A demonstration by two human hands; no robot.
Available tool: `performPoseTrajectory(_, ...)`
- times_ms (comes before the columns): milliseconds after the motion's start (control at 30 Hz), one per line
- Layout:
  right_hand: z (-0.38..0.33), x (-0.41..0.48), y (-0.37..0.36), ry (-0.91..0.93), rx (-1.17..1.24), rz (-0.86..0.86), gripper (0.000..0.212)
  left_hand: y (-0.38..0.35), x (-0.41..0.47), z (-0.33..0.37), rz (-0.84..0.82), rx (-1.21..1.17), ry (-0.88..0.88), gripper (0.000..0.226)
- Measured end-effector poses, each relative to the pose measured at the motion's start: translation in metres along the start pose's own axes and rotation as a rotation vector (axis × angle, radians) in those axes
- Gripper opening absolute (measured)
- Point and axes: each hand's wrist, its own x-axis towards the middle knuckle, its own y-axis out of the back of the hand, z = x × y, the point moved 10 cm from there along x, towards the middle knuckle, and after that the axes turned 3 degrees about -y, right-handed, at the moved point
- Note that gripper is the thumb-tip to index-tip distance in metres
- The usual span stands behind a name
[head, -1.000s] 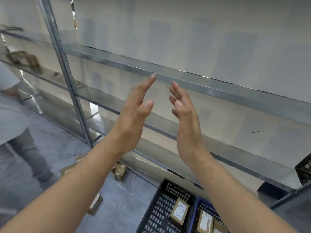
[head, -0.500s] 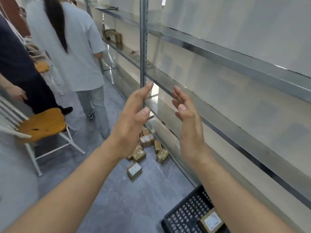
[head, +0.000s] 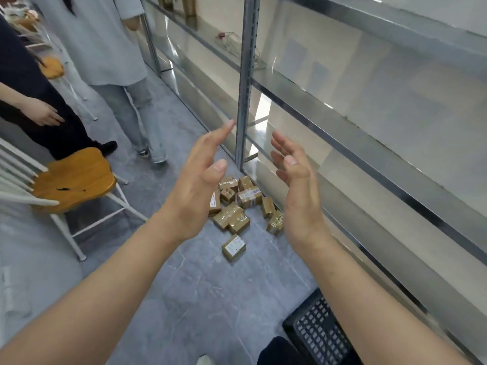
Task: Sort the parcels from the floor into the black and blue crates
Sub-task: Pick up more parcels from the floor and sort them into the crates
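The person holds both bare arms out over the grey floor [head: 200, 291], palms turned toward each other with a gap between them. The left hand [head: 195, 191] has its fingers [head: 220, 134] straight and relaxed and grips nothing. The right hand [head: 297, 185] has its fingers [head: 279, 143] loosely spread and likewise holds nothing.

Between and below the hands, the parcels [head: 237, 206], small brown taped boxes, lie in a loose heap on the floor at the foot of the metal shelving [head: 246, 75]. The left hand hides part of the heap's left side and the right wrist covers the edge of one box, so their number cannot be told. One labelled parcel [head: 234, 247] lies apart from the heap, nearer the person; its label is too blurred to read.

Only a corner of the black crate [head: 316, 335] shows at the bottom edge, cut off by the frame and crossed by the right forearm, and what it holds is out of sight.

At the left stands a wooden-seated chair [head: 73, 177], partly cut by the frame. Beyond it are a bystander in a pale shirt [head: 110, 48] and another in dark clothes [head: 26, 88], both cut off at the top
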Motion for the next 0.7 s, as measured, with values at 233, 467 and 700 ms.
performPoseTrajectory(233,0.065,0.09,-0.035,-0.103,-0.038,-0.044,0.068,0.02,0.067,-0.1,0.004,-0.003,0.106,0.058)
performPoseTrajectory(467,0.146,0.219,-0.084,-0.17,-0.021,-0.183,0.071,0.04,0.142,-0.211,0.092,0.013,0.221,0.059)
performPoseTrajectory(700,0.242,0.312,-0.143,-0.32,-0.008,-0.252,0.054,0.073,0.199,-0.347,0.144,-0.029,0.397,0.064)
